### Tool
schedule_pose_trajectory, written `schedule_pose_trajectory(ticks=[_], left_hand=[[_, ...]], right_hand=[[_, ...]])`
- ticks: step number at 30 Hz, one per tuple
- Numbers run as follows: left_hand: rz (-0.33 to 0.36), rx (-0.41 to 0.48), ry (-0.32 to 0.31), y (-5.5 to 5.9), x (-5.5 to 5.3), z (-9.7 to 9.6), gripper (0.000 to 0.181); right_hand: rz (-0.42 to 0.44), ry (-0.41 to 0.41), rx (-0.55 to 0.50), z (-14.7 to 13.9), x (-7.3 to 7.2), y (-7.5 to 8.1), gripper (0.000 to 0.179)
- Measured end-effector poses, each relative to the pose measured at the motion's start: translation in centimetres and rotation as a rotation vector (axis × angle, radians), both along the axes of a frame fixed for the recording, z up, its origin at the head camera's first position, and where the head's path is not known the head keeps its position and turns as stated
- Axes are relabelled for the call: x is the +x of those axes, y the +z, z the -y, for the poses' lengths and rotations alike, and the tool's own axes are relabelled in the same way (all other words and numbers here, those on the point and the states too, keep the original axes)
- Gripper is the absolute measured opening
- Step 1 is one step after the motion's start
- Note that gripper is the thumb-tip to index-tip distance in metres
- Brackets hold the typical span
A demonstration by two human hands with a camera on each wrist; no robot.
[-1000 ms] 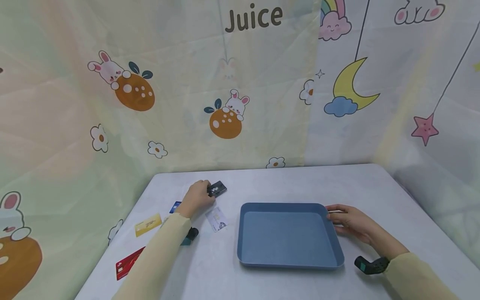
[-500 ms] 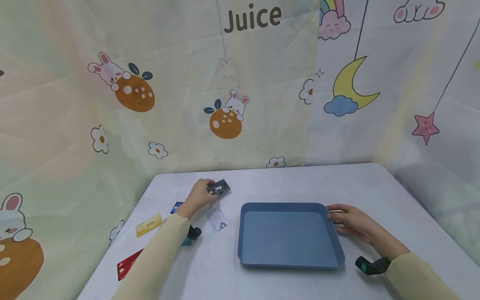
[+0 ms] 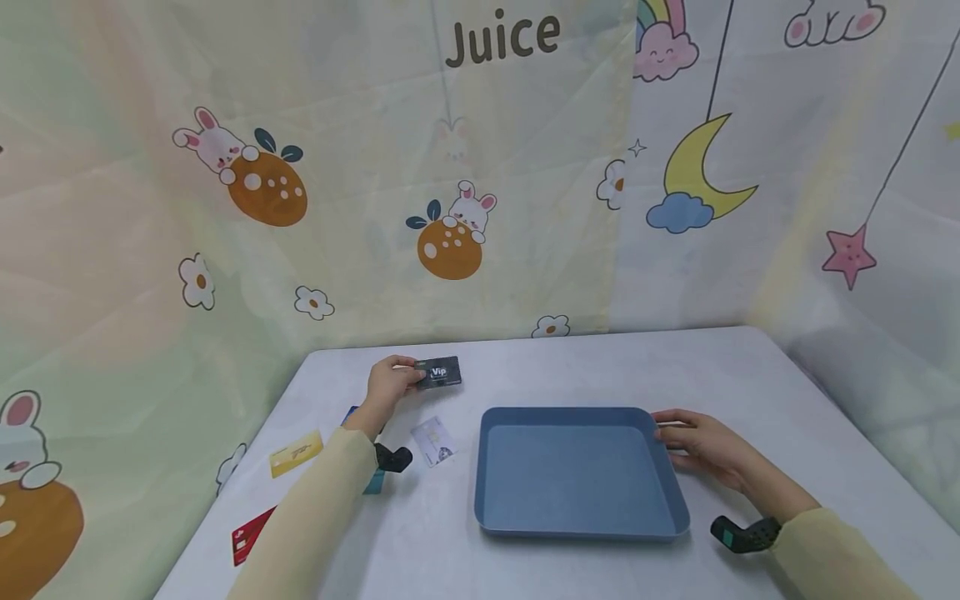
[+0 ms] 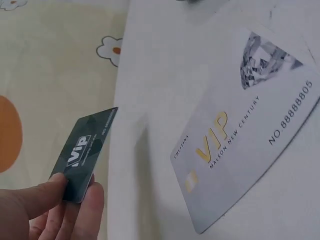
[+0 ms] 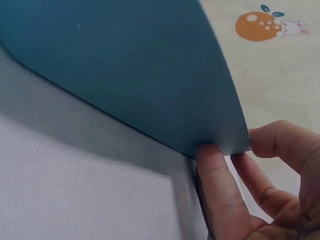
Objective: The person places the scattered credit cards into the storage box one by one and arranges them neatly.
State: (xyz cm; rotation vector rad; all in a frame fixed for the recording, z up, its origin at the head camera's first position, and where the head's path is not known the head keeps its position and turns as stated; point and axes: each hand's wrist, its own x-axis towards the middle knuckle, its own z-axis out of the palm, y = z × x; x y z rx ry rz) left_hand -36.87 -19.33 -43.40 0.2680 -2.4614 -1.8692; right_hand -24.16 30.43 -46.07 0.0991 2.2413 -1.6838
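Observation:
My left hand [image 3: 390, 385] pinches a black VIP card [image 3: 442, 372] between thumb and fingers, above the far left of the table. The left wrist view shows the black card [image 4: 82, 150] tilted, its white lettering facing the camera. A silver-white VIP card with a diamond picture [image 4: 235, 135] lies on the table nearby; the head view also has this white card [image 3: 432, 440]. My right hand [image 3: 708, 450] touches the right side of a blue tray [image 3: 581, 532], near its far corner. In the right wrist view, extended fingers [image 5: 217, 185] rest against the tray's outer wall [image 5: 150, 100].
Left of the tray lie a yellow card [image 3: 296, 454] and a red card [image 3: 251, 537]. A blue card [image 3: 349, 412] and a teal card [image 3: 374, 482] are partly hidden by the left arm. A printed cloth wall [image 3: 360, 167] stands behind the white table [image 3: 585, 367].
The left hand has lifted slightly away and turned the black card, so that more of its face shows in the head view. The right hand and tray stay where they were.

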Motion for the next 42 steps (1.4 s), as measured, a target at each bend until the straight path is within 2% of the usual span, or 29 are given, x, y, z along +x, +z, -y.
schedule_pose_trajectory(ticks=[11,18,23,32,42], left_hand=[[0.13,0.292,-0.017,0.4,0.7,-0.4,0.038],[0.164,0.413,-0.053,0.7,1.5,-1.5,0.039],[0.182,0.47,-0.069,0.7,2.2,-2.3,0.039],[0.196,0.519,-0.133,0.5,2.9,-3.1,0.045],[0.175,0.524,-0.211,0.7,4.2,-5.1,0.044]], right_hand=[[-0.011,0.006,0.001,0.0,0.2,-0.1,0.065],[-0.012,0.007,0.006,0.1,0.3,-0.1,0.065],[-0.01,0.001,0.013,0.1,0.2,0.0,0.064],[-0.005,-0.007,0.028,0.2,0.2,0.0,0.066],[0.013,-0.018,0.022,0.4,0.1,-0.1,0.066]])
